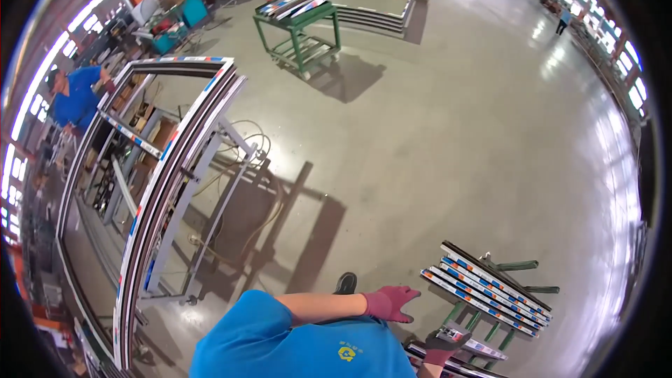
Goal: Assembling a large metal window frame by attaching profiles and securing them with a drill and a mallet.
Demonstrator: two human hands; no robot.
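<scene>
On the near left, a stack of large window-like frames (180, 141) with striped tape stands on a grey metal stand (236, 137), filling that side; a hose (280, 204) loops over the floor (434, 147) beside it. Past the frames, at the left, is a co-worker (77, 98) in blue. Farther off, a green cart (337, 28) carries taped strips, with more frames (367, 22) stacked on the floor behind it. Near right, several taped profiles (486, 290) lie side by side on a green rack (521, 264). The person's left arm bends across the body, its maroon-gloved left hand (392, 304) released, fingers extended, left of the rack. The right hand (439, 348), gloved too, reaches low to the end of a short white profile (484, 348) on the rack's near side; whether it grasps it, I cannot tell. The smooth grey floor spreads through a bright workshop, windows along both sides.
</scene>
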